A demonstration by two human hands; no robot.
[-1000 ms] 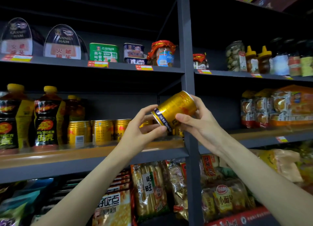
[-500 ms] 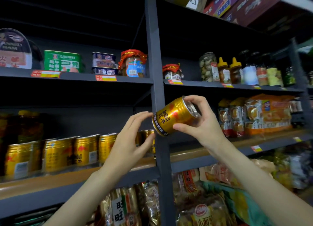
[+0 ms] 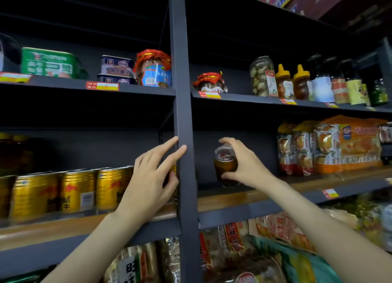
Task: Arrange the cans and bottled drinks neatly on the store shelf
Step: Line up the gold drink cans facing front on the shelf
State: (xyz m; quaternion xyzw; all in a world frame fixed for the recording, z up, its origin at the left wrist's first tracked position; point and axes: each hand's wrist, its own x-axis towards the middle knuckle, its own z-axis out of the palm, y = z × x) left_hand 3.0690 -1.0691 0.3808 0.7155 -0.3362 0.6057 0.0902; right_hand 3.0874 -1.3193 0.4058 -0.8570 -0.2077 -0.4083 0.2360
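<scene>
The can (image 3: 226, 166) sits upright in shadow at the left end of the wooden shelf (image 3: 244, 197), right of the grey post (image 3: 184, 155); whether its base touches the board cannot be told. The right hand (image 3: 244, 166) grips it, fingers over the top, thumb low. The left hand (image 3: 148, 180), fingers straight and spread, touches the post. Left of the post a row of gold cans (image 3: 74, 191) lines the shelf. Snack packs (image 3: 339, 146) stand further right, bare board between.

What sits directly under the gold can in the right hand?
The wooden shelf board lies under the gold can. The right hand covers its base, so contact cannot be told.
</scene>
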